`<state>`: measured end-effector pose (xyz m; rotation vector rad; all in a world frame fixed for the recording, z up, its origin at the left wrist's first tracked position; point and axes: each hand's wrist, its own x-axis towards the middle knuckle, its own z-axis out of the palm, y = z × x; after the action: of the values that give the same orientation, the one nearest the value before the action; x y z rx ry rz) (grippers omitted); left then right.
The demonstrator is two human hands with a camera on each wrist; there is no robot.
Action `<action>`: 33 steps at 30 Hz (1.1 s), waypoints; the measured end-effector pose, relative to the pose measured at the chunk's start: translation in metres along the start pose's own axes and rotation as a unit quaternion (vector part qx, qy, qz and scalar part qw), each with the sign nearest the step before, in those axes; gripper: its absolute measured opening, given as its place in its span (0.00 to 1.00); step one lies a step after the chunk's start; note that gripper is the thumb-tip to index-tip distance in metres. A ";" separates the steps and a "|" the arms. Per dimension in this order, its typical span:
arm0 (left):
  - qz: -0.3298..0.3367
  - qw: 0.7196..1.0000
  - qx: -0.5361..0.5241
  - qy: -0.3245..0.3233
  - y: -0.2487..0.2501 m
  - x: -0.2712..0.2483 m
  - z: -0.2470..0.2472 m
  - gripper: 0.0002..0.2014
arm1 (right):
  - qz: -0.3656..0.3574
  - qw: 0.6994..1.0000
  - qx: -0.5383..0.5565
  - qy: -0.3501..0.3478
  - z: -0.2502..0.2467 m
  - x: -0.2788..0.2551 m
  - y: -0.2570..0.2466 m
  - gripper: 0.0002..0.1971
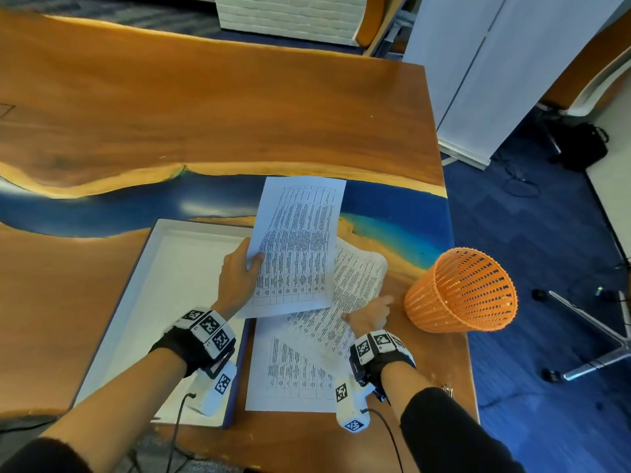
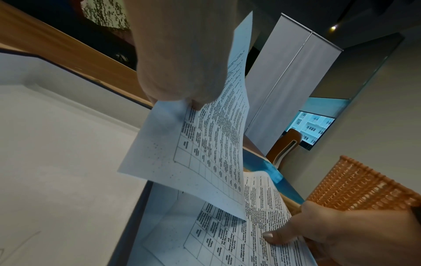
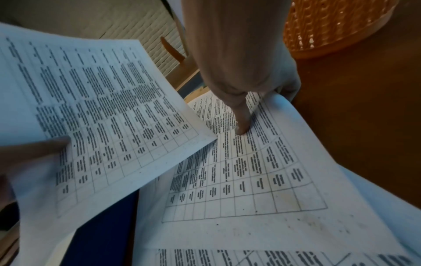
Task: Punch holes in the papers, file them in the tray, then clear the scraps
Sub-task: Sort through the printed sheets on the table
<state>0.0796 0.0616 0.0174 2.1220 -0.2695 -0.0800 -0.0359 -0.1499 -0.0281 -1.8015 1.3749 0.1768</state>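
Observation:
My left hand (image 1: 239, 278) pinches the left edge of a printed sheet (image 1: 297, 247) and holds it raised over the right side of the white tray (image 1: 129, 302); the same sheet (image 2: 205, 144) (image 3: 91, 108) shows in both wrist views. My right hand (image 1: 370, 314) pinches the right edge of a second printed sheet (image 1: 355, 285), thumb (image 3: 242, 124) on top, and curls that edge up off the paper stack (image 1: 290, 377) lying on the table right of the tray. No hole punch is visible.
An orange mesh basket (image 1: 461, 291) stands tilted at the table's right edge, close to my right hand. The wooden table (image 1: 170, 114) with a blue resin band stretches away behind. Blue carpet, chair legs and a white cabinet lie to the right.

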 end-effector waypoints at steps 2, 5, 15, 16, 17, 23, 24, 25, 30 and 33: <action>0.002 1.000 -0.001 -0.001 0.000 0.001 -0.001 0.13 | 0.003 0.999 0.035 0.008 -0.006 0.002 0.003 0.40; 0.009 1.000 0.000 0.003 0.001 0.003 -0.002 0.14 | -0.057 0.997 0.056 0.021 -0.017 0.007 0.019 0.24; 0.025 0.994 0.001 0.111 0.013 0.014 -0.003 0.12 | -0.145 0.989 -0.011 -0.016 -0.065 0.027 0.068 0.04; 0.023 0.992 0.000 0.126 0.013 0.015 -0.004 0.12 | -0.145 0.989 0.005 -0.032 -0.070 0.027 0.071 0.05; 0.017 0.990 -0.003 0.137 0.013 0.015 -0.005 0.12 | -0.147 0.988 0.031 -0.046 -0.074 0.026 0.074 0.05; 0.011 0.998 -0.028 0.062 0.020 0.002 -0.005 0.14 | -0.202 0.953 0.181 -0.134 -0.084 0.014 0.065 0.12; 0.005 0.998 -0.040 0.038 0.019 -0.001 -0.002 0.14 | -0.196 0.948 0.203 -0.148 -0.084 0.010 0.058 0.13; -0.003 0.998 -0.056 0.014 0.017 -0.004 0.001 0.14 | -0.195 0.942 0.220 -0.162 -0.083 0.008 0.049 0.13; -0.017 0.984 -0.134 -0.120 0.016 -0.022 0.013 0.07 | -0.207 0.926 0.248 -0.195 -0.078 -0.002 0.007 0.17; -0.033 0.961 -0.189 -0.198 0.019 -0.032 0.011 0.12 | -0.200 0.926 0.245 -0.207 -0.077 -0.004 -0.005 0.20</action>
<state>0.0433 0.0501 0.0265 1.7198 -0.3854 -0.5564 -0.0610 -0.1995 0.0258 -1.4680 0.6580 -0.0097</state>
